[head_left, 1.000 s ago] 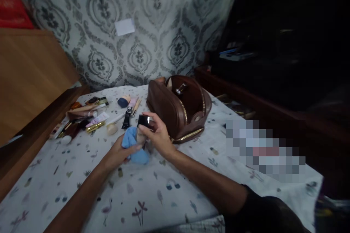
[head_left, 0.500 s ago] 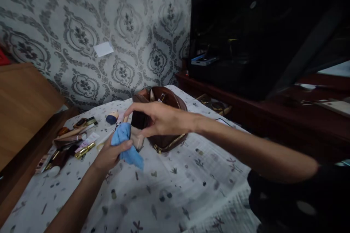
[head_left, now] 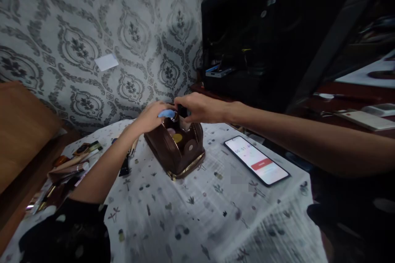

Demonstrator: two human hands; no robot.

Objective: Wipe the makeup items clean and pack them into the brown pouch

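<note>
A brown zippered cosmetic bag [head_left: 160, 144] stands open on the patterned cloth. Over its opening, my right hand [head_left: 200, 107] is closed on a beige bottle [head_left: 184, 123] with a black cap, which is partly inside the bag. My left hand [head_left: 151, 117] is at the bag's far left rim, fingers bent around a bunched blue cloth [head_left: 166, 113]; much of the cloth is hidden. Inside the bag show a round yellow item [head_left: 177, 137] and a pale pinkish one [head_left: 170, 131].
Several makeup items [head_left: 69, 162] lie in a pile at the left, partly behind my left forearm. A phone [head_left: 256, 160] with a lit timer screen lies right of the bag. A large black television [head_left: 253, 49] stands behind on a dark red cabinet.
Both hands have moved to the bag's opening, the right carrying the beige bottle and the left the blue cloth. The view has shifted, and the phone now shows fully.
</note>
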